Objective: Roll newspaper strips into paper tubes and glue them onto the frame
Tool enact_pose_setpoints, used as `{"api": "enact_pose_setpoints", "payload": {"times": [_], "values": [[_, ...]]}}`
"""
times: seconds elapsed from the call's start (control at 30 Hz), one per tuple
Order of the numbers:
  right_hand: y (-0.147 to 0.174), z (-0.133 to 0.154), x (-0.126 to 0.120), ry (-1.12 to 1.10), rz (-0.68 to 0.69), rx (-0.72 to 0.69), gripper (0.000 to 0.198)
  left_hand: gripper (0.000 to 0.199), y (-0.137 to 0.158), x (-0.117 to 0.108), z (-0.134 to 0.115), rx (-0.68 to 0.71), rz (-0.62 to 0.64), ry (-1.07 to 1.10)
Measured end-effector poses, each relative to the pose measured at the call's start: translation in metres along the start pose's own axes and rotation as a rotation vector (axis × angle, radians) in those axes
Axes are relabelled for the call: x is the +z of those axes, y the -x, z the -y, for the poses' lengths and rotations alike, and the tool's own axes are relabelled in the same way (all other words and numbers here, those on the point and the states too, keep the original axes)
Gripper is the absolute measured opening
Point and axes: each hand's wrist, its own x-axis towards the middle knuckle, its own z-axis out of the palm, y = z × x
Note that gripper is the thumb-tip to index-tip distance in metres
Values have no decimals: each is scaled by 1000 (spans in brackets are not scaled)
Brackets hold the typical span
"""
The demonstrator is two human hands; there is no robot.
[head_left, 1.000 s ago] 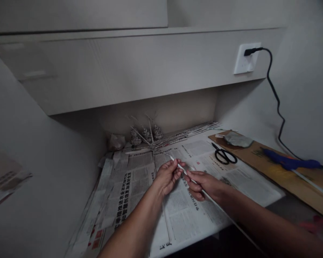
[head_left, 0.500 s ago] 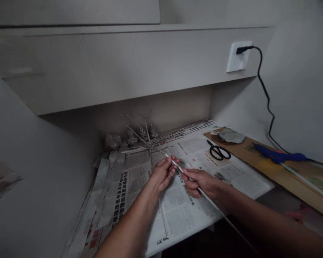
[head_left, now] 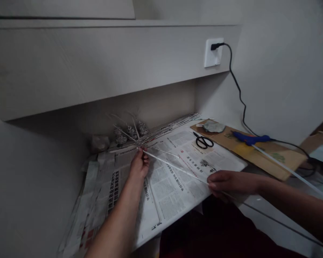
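A long, thin paper stick (head_left: 174,167) runs slantwise between my two hands over the newspaper. My left hand (head_left: 140,163) pinches it near its far end, close to several crossing paper sticks (head_left: 136,142). Farther down its length, my right hand (head_left: 220,183) has its fingers closed round it at the table's front edge. Beyond the right hand, the stick carries on toward the lower right corner. Behind the left hand stand three small dark woven pieces (head_left: 131,132) with loose ends sticking up. Their detail is hard to make out.
Newspaper sheets (head_left: 168,200) cover the tabletop. Black scissors (head_left: 204,142) lie to the right. A blue glue gun (head_left: 250,138) with a long glue stick rests on cardboard (head_left: 271,165), its cord running to the wall socket (head_left: 214,53). A bundle of paper sticks (head_left: 177,123) lies at the back.
My hands have drawn apart along the paper stick: the right hand slid down toward the lower right, while the left stayed near the far end. The view has turned somewhat to the right.
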Motion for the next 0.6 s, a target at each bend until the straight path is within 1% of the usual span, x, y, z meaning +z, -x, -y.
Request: {"api": "enact_pose_setpoints", "payload": {"times": [0.07, 0.13, 0.2, 0.27, 0.33, 0.4, 0.43, 0.5, 0.53, 0.6], "values": [[17, -3, -4, 91, -15, 27, 37, 12, -1, -1, -2, 10, -6, 0], [26, -6, -10, 85, -63, 34, 38, 14, 0, -1, -2, -11, 14, -31], [27, -8, -20, -26, -178, 21, 38, 20, 1, 0, -1, -48, 24, -101], [20, -7, -37, -197, -318, -11, 37, 24, 3, 0, 2, -77, 7, -182], [4, -5, -59, -365, -393, -42, 36, 24, 3, 0, 5, -69, -29, -247], [-20, 1, -82, -475, -415, -37, 30, 21, 2, 0, 8, -27, -62, -276], [-35, 5, -93, -514, -451, -33, 26, 19, 1, 0, 9, 6, -81, -281], [-68, 14, -113, -548, -546, 2, 22, 20, 0, 0, 10, 78, -129, -279], [-84, 20, -121, -552, -594, 36, 22, 24, -1, 0, 9, 110, -152, -279], [-117, 32, -134, -541, -639, 49, 24, 34, -2, 0, 7, 170, -199, -282]]}}
